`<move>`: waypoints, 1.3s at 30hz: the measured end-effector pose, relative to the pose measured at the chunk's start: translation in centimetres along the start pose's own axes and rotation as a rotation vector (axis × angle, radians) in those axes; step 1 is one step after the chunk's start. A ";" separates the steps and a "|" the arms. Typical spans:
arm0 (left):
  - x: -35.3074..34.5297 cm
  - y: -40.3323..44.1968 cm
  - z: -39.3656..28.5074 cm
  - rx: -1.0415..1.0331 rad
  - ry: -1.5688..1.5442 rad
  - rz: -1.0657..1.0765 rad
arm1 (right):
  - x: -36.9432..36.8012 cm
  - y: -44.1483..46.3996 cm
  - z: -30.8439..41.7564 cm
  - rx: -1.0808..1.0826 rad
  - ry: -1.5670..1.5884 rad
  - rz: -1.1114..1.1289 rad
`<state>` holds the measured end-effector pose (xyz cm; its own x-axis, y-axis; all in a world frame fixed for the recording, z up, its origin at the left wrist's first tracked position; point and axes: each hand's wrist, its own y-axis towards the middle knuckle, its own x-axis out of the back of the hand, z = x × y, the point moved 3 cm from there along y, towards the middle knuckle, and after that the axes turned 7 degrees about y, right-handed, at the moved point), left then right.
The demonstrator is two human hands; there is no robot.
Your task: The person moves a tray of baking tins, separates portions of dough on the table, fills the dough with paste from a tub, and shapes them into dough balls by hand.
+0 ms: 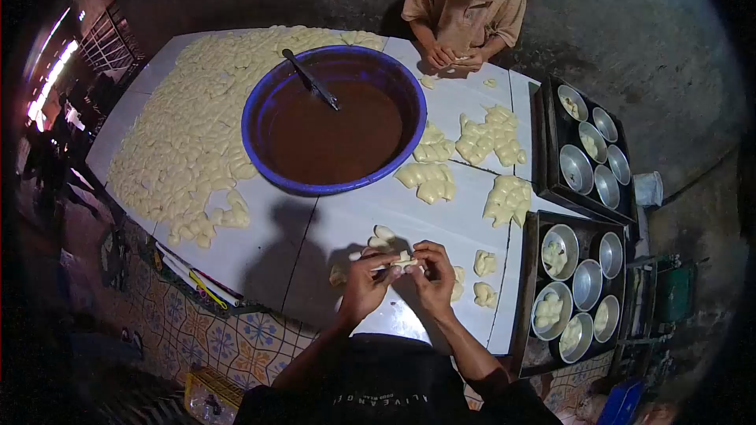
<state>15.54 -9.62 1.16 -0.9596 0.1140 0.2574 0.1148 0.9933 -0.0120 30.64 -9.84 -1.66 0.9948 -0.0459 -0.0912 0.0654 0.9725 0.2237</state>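
Observation:
Between my fingers, above the near part of the white tiled table [268, 256], is a small piece of pale dough [406, 262]. My left hand [367, 282] pinches its left side, and my right hand [433, 277] grips the right side. Just beyond my left hand lie a few smooth dough pieces [383, 233], partly hidden by my fingers. To the right of my right hand are small dough lumps [485, 262] on the tabletop. Larger flattened dough clusters [507, 200] lie farther off to the right.
A large blue basin [250, 149] of brown filling, with a dark-handled utensil [311, 79] in it, stands mid-table. Many dough pieces [181, 134] cover the left side. Black trays [529, 299] with round tins [587, 285] stand at right. Another person [465, 12] works with both hands across the table.

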 end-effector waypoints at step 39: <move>-2.5 -3.3 4.8 0.091 -0.351 -0.083 | 3.5 -2.9 -1.0 -0.285 -0.225 0.106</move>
<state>16.28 -13.07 -4.11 -0.9961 0.0169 -0.0862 0.0252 0.9951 -0.0951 33.80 -12.63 -3.64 0.9893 0.0404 0.1401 -0.0321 0.9976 -0.0610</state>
